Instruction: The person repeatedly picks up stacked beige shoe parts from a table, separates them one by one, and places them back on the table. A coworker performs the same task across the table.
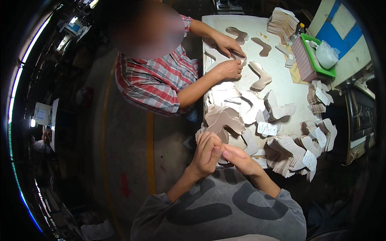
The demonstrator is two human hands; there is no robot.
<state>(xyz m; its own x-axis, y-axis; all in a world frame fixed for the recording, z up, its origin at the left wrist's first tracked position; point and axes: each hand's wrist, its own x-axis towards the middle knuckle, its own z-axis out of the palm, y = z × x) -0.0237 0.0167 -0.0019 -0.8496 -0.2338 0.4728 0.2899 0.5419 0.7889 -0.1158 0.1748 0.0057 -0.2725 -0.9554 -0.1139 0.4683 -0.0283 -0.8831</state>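
My left hand (207, 152) and my right hand (240, 159) meet at the near edge of the pale table (277, 76). The left hand's fingers are curled closed, and the right hand's fingertips press against its thumb. I see nothing held between them, though a thin piece could be hidden. Just beyond my hands lies a loose heap of beige boot-shaped cut pieces (225, 120). Right of my right hand stands a thick stack of the same pieces with white tags (289, 154).
A person in a plaid shirt (157, 80) sits at the table's left side, with both hands (229, 56) on cut pieces. More tagged stacks (321, 132) line the right edge. A green basket (319, 60) with a white bag stands at the far right, and another stack (283, 24) at the far end.
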